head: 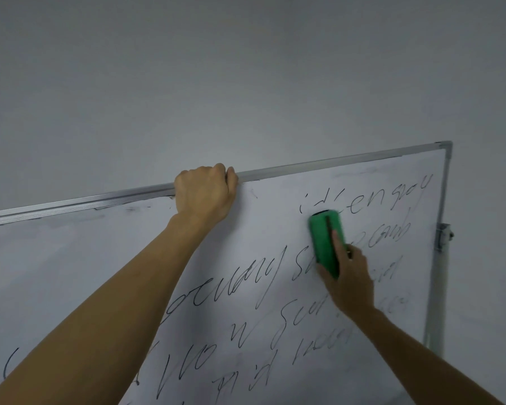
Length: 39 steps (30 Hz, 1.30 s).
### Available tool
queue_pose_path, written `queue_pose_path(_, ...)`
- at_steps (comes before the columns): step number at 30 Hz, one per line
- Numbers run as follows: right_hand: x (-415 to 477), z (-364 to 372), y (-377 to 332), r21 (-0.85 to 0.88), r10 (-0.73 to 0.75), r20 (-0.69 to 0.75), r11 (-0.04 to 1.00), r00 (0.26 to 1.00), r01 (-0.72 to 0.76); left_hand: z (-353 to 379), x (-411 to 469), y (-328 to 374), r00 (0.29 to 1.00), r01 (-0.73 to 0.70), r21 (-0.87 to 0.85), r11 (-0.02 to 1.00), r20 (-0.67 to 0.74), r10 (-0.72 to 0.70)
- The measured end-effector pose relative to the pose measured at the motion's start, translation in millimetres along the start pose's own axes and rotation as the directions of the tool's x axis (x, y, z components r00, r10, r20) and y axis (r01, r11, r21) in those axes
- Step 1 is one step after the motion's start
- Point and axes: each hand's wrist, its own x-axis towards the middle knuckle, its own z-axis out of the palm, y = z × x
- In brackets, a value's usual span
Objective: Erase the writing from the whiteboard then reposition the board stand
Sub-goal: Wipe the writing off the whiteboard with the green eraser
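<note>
Whiteboard (70,273) top edge clasped by left hand (202,194), right hand (351,277) fingers (339,247) holding green eraser (323,241) on writing (371,204)

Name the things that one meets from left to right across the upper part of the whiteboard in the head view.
left hand gripping the top frame → green eraser → metal bracket at the far right. The right hand overlaps the eraser, so it is left out.

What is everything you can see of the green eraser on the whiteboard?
The green eraser is an oblong, plastic-looking block with rounded corners, a dark groove along its back and a dark pad showing at its upper end. It lies flat against the whiteboard, nearly upright, on the black writing at upper right. The right hand grips its lower end.
</note>
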Motion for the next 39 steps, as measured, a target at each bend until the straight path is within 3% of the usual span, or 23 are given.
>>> queue_pose_path(2,17.7,-3.5,7.4,0.095,0.359,0.010,0.929,0.933,-0.358,1.0,-1.1,-0.7,1.000,-0.011,-0.008,1.000,-0.017,0.011)
queue_pose_path(4,16.8,-0.6,-5.6,0.100,0.439,0.024,0.893,0.898,-0.439,3.0,-2.0,-1.7,0.998,-0.015,-0.025,1.000,-0.058,0.014)
queue_pose_path(5,8.9,2.4,-19.2,0.089,0.364,0.016,0.927,0.931,-0.364,4.9,-1.8,-3.2,0.997,-0.021,-0.032,0.999,-0.079,0.018)
queue_pose_path(7,-14.8,11.6,-45.8,0.057,0.053,-0.011,0.997,0.999,-0.053,8.3,-1.4,-6.0,0.994,-0.028,-0.036,0.999,-0.108,0.024)
queue_pose_path(9,-26.5,17.2,-50.1,-0.027,-0.209,-0.015,0.978,0.978,0.209,10.4,-0.6,-7.3,0.992,-0.035,-0.047,0.998,-0.121,0.029)
queue_pose_path(11,-9.1,7.3,-35.4,-0.085,-0.246,-0.004,0.966,0.969,0.244,9.3,-0.7,-5.5,0.988,-0.046,-0.059,0.997,-0.152,0.037)
queue_pose_path(13,18.9,-8.7,-16.3,-0.039,0.044,-0.037,0.998,0.998,-0.045,7.5,-0.7,-3.1,0.988,-0.050,-0.063,0.997,-0.148,0.040)
queue_pose_path(15,42.2,-22.3,1.3,0.093,0.408,-0.010,0.909,0.913,-0.405,7.3,-1.9,-2.2,0.993,-0.036,-0.059,0.998,-0.116,0.029)
queue_pose_path(16,45.4,-24.0,-0.8,0.094,0.457,0.002,0.885,0.889,-0.455,7.6,-2.2,-2.4,0.994,-0.023,-0.060,0.998,-0.105,0.017)
queue_pose_path(18,34.4,-18.0,-21.1,0.041,0.305,-0.024,0.952,0.952,-0.304,8.1,-1.8,-2.4,0.996,0.005,-0.057,0.998,-0.087,-0.010)
queue_pose_path(20,8.9,-3.8,-50.9,-0.011,-0.065,-0.050,0.998,0.997,0.065,8.1,-1.2,-2.8,0.994,0.020,-0.064,0.998,-0.103,-0.026)
queue_pose_path(22,-3.6,6.4,-56.0,-0.078,-0.365,-0.031,0.929,0.930,0.362,6.8,-0.2,-1.8,0.991,0.023,-0.064,0.998,-0.130,-0.031)
queue_pose_path(24,12.8,3.2,-36.8,-0.126,-0.413,-0.026,0.905,0.910,0.407,6.2,-0.8,-0.9,0.995,0.029,-0.056,0.998,-0.093,-0.034)
queue_pose_path(25,24.5,-1.9,-24.7,-0.129,-0.325,-0.051,0.940,0.945,0.316,6.3,-0.9,-0.9,0.996,0.037,-0.056,0.998,-0.083,-0.042)
queue_pose_path(27,52.2,-16.2,-0.6,-0.014,0.042,-0.118,0.999,0.992,-0.044,5.7,-0.1,0.5,0.993,0.062,-0.057,0.996,-0.101,-0.068)
queue_pose_path(29,70.4,-21.6,16.7,0.155,0.392,-0.093,0.914,0.915,-0.375,4.3,0.1,3.9,0.988,0.094,-0.055,0.994,-0.115,-0.099)
queue_pose_path(30,71.3,-22.0,13.2,0.161,0.432,-0.080,0.895,0.898,-0.416,4.4,0.2,5.3,0.987,0.113,-0.045,0.993,-0.106,-0.118)
queue_pose_path(31,68.1,-21.3,5.9,0.139,0.380,-0.090,0.920,0.921,-0.366,5.5,0.9,7.9,0.986,0.136,-0.032,0.990,-0.089,-0.139)
queue_pose_path(33,48.4,-12.5,-15.3,0.057,0.051,-0.127,0.997,0.991,-0.044,6.9,3.2,13.3,0.984,0.160,-0.021,0.987,-0.072,-0.161)
queue_pose_path(36,33.2,-3.6,-22.0,-0.060,-0.395,-0.059,0.918,0.917,0.392,8.8,10.9,27.4,0.987,0.147,-0.027,0.989,-0.056,-0.148)
queue_pose_path(38,52.0,-12.4,-4.8,-0.088,-0.453,-0.053,0.890,0.890,0.448,10.3,15.1,37.3,0.989,0.144,-0.029,0.989,-0.026,-0.145)
queue_pose_path(39,63.4,-20.0,5.5,-0.070,-0.384,-0.081,0.923,0.920,0.380,11.0,16.5,42.4,0.988,0.154,-0.019,0.988,-0.023,-0.154)
